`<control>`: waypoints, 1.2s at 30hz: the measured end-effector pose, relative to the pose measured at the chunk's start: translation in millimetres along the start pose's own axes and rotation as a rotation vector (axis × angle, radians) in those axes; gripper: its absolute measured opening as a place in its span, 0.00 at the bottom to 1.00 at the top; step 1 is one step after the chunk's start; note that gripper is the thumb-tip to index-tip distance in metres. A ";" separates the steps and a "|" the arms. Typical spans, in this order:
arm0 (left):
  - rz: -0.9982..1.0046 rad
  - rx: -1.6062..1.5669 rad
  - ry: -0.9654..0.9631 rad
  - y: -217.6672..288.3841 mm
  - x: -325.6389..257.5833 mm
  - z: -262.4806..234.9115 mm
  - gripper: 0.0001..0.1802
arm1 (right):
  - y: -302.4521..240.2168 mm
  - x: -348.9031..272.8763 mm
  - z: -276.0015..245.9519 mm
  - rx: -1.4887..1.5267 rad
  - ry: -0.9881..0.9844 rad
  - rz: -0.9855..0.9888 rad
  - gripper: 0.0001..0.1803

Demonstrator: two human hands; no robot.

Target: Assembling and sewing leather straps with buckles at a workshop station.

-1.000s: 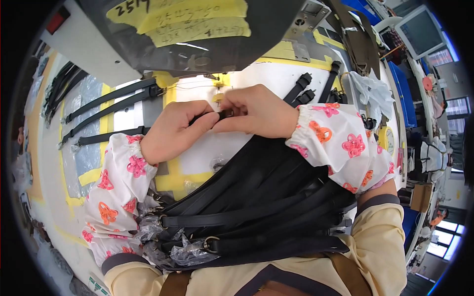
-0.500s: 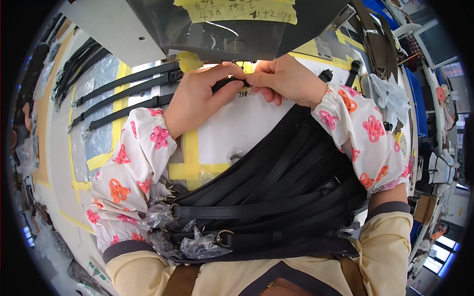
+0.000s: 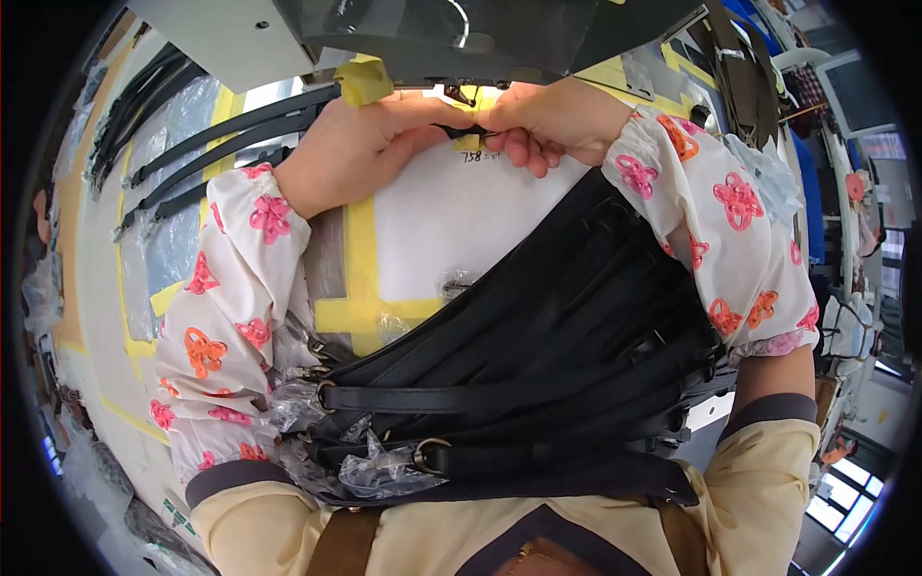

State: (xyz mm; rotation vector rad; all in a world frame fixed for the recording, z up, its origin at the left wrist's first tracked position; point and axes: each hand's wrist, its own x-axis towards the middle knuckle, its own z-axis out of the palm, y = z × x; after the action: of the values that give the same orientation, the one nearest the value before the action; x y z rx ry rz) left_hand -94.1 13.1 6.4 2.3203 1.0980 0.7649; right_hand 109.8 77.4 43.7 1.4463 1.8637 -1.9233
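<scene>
Under the machine head point(image 3: 403, 43), a short black strap piece point(image 3: 463, 132) stretches between my fingertips. My left hand point(image 3: 360, 144) pinches its left part between thumb and forefinger. On the other side, my right hand point(image 3: 557, 120) grips the right part, its lower fingers curled beneath. Both hands nearly meet, close to a small hooked metal part point(image 3: 461, 94) of the machine. Most of the strap is hidden by the fingers. Below the hands lies a white sheet point(image 3: 451, 226) with handwriting. A large heap of black straps point(image 3: 538, 326) spreads across my lap and the table edge.
Several finished-looking black straps point(image 3: 226, 130) lie at the left, over clear plastic point(image 3: 197, 158). Yellow tape point(image 3: 363, 250) borders the white sheet. Plastic-wrapped metal buckles point(image 3: 384, 466) sit at the heap's front. Brown straps point(image 3: 735, 72) hang at the far right.
The view has shifted, so the machine and table sit higher in the picture. Both hands have moved slightly farther toward the machine, still holding the strap piece.
</scene>
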 end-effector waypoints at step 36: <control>0.079 0.355 0.194 6.1 -6.0 11.0 0.16 | 29.3 -4.5 19.4 -1.180 0.616 -0.761 0.09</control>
State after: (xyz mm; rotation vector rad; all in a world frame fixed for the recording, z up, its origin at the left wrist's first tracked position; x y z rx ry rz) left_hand -86.8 3.0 0.3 2.6406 1.3237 0.9015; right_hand 120.6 51.9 21.5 0.9426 3.2043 -0.0422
